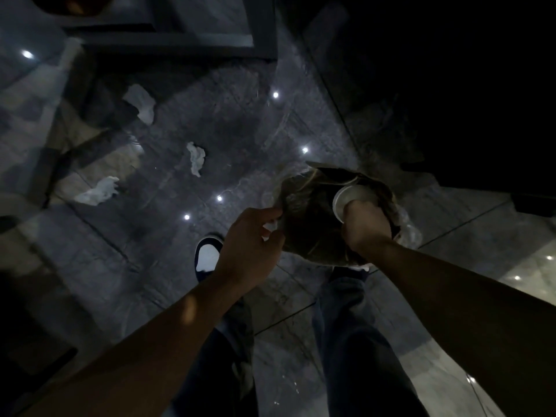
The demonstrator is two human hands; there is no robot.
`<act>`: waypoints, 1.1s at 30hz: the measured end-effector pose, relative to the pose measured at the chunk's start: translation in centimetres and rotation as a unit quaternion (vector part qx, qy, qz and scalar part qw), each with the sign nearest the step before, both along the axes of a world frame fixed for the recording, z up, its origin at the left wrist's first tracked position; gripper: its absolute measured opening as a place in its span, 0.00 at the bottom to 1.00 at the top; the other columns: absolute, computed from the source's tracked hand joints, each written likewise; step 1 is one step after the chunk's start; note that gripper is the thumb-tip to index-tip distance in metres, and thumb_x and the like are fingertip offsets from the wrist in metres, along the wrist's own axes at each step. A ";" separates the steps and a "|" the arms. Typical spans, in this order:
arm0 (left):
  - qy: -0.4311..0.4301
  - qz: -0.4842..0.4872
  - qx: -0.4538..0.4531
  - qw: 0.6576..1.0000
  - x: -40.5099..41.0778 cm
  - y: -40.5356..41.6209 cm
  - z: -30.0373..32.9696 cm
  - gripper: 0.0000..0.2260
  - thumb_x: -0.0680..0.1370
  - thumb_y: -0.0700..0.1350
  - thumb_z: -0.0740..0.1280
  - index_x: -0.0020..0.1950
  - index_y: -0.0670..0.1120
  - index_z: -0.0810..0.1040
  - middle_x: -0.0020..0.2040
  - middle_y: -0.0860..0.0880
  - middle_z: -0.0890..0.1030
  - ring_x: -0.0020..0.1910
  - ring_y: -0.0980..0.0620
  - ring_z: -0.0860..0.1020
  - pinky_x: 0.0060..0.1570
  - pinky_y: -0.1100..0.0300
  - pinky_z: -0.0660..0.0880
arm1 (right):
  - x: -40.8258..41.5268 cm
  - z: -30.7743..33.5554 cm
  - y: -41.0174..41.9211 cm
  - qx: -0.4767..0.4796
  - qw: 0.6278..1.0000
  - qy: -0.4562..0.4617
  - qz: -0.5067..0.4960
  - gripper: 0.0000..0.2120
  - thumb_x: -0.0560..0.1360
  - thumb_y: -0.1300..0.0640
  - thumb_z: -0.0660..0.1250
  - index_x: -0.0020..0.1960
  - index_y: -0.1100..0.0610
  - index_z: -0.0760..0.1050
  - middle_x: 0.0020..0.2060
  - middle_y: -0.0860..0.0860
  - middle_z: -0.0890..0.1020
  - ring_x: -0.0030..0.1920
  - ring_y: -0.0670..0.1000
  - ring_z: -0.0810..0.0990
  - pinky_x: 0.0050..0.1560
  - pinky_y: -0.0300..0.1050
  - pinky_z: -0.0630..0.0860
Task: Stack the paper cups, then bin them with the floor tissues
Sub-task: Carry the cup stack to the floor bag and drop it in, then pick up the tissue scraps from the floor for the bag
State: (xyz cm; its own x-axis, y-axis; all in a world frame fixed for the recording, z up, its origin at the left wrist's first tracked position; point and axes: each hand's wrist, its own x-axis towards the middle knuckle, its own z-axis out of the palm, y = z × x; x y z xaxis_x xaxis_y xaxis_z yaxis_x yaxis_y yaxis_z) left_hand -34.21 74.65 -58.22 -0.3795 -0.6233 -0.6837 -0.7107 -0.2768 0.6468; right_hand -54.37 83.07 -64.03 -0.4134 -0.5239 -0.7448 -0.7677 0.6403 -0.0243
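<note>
Three tissues (143, 106) lie on the floor (246, 139), upper left of frame. Left hand (249, 242) pinches the bag (307, 218) rim; right hand (365, 225) grips the cup stack (346, 200) at its mouth, centre right. Risk: rim slips, the bag closes, cups spill.

the right hand (365, 224) covers most of the paper cup stack (346, 203), so only a pale rim shows and the number of cups cannot be told. the dark bag (310, 224) hides its own inside and most of the right shoe (349, 270), and the left hand (249, 248) covers part of the left shoe (207, 254). the upper right is too dark to read, and both forearms are cut off by the lower edge.
</note>
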 end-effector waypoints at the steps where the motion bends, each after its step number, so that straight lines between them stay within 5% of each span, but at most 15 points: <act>1: 0.002 0.005 0.002 1.000 0.1 0.0 -0.1 0.17 0.78 0.38 0.65 0.67 0.46 0.77 0.60 0.50 0.76 0.51 0.65 0.75 0.47 0.71 0.71 | 0.1 -0.1 0.1 0.000 1.000 0.000 0.001 0.12 0.77 0.62 0.61 0.58 0.63 0.76 0.57 0.62 0.80 0.58 0.64 0.79 0.55 0.53 0.76; 4: 0.001 0.009 0.003 1.000 0.4 0.1 -0.1 0.17 0.78 0.38 0.66 0.67 0.46 0.77 0.60 0.48 0.77 0.50 0.65 0.75 0.47 0.72 0.71 | 0.3 0.0 0.4 -0.003 1.000 -0.003 -0.003 0.11 0.77 0.62 0.61 0.59 0.62 0.75 0.58 0.62 0.80 0.58 0.64 0.78 0.54 0.52 0.75; 8: -0.013 -0.020 -0.024 0.999 0.5 0.2 0.6 0.18 0.78 0.40 0.64 0.68 0.48 0.77 0.58 0.53 0.74 0.47 0.78 0.72 0.41 0.84 0.68 | 0.4 0.9 0.3 -0.034 0.999 -0.004 0.002 0.13 0.74 0.61 0.64 0.58 0.62 0.73 0.55 0.62 0.79 0.53 0.65 0.79 0.45 0.51 0.75; 11: -0.015 -0.035 -0.023 0.999 0.5 -0.1 1.8 0.18 0.77 0.42 0.63 0.66 0.49 0.78 0.58 0.51 0.76 0.45 0.72 0.73 0.38 0.80 0.69 | 0.8 2.1 0.0 -0.071 0.997 -0.009 -0.009 0.20 0.73 0.58 0.66 0.63 0.62 0.71 0.57 0.62 0.77 0.51 0.65 0.80 0.44 0.52 0.76; 16: -0.010 -0.008 -0.023 1.000 2.4 -0.6 2.9 0.15 0.78 0.42 0.66 0.63 0.50 0.80 0.57 0.55 0.77 0.45 0.75 0.75 0.38 0.86 0.67 | 2.2 5.1 -1.8 -0.191 0.981 0.000 -0.034 0.07 0.71 0.53 0.65 0.46 0.55 0.74 0.39 0.55 0.80 0.38 0.60 0.78 0.35 0.44 0.69; 18: -0.011 0.024 -0.006 1.000 4.1 -1.1 2.9 0.14 0.78 0.41 0.66 0.63 0.50 0.80 0.58 0.52 0.78 0.45 0.66 0.77 0.39 0.80 0.73 | 3.5 6.6 -3.2 -0.242 0.970 -0.012 -0.029 0.07 0.70 0.52 0.65 0.43 0.55 0.74 0.33 0.52 0.78 0.36 0.60 0.80 0.34 0.44 0.70; 20: -0.033 0.048 -0.010 0.998 6.0 -1.9 2.8 0.13 0.78 0.40 0.67 0.61 0.49 0.81 0.57 0.49 0.80 0.47 0.56 0.80 0.48 0.63 0.81 | 5.4 8.0 -5.0 -0.290 0.956 -0.032 -0.012 0.09 0.72 0.52 0.65 0.42 0.58 0.74 0.31 0.54 0.80 0.33 0.60 0.80 0.34 0.45 0.72; 22: -0.053 0.066 -0.031 0.996 8.1 -2.8 2.4 0.12 0.77 0.38 0.67 0.60 0.46 0.82 0.58 0.45 0.81 0.50 0.48 0.81 0.54 0.54 0.80 | 7.3 8.6 -6.8 -0.313 0.948 -0.057 -0.004 0.07 0.73 0.54 0.66 0.40 0.57 0.74 0.30 0.52 0.77 0.31 0.58 0.79 0.34 0.42 0.68; 28: -0.089 0.092 -0.085 0.988 14.8 -5.4 0.3 0.12 0.77 0.35 0.67 0.58 0.43 0.82 0.51 0.49 0.80 0.42 0.63 0.77 0.41 0.82 0.69 | 13.2 6.7 -12.2 -0.319 0.936 -0.122 0.086 0.05 0.73 0.58 0.66 0.45 0.58 0.78 0.41 0.55 0.82 0.39 0.55 0.79 0.38 0.43 0.73; 30: -0.088 0.111 -0.093 0.986 17.2 -6.3 -0.8 0.11 0.77 0.32 0.67 0.58 0.39 0.81 0.54 0.43 0.81 0.44 0.55 0.79 0.44 0.80 0.71 | 15.1 5.0 -13.8 -0.293 0.939 -0.146 0.109 0.09 0.73 0.59 0.65 0.51 0.60 0.79 0.48 0.58 0.82 0.47 0.59 0.81 0.46 0.48 0.78; 33: -0.124 0.107 -0.077 0.984 20.8 -7.5 -3.0 0.15 0.77 0.34 0.68 0.64 0.38 0.78 0.59 0.38 0.81 0.52 0.40 0.81 0.56 0.55 0.78 | 17.6 1.8 -15.3 -0.195 0.954 -0.188 0.127 0.18 0.74 0.58 0.64 0.63 0.60 0.74 0.59 0.59 0.78 0.58 0.60 0.78 0.59 0.53 0.76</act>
State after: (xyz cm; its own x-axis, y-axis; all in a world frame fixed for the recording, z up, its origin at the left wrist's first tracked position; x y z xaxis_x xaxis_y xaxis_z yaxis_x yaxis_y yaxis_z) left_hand -13.41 67.13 -61.22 -0.0625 -0.7736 -0.6306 -0.7882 -0.3494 0.5067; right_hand -36.72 67.77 -62.19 0.0228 -0.8390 -0.5437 -0.7872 0.3202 -0.5270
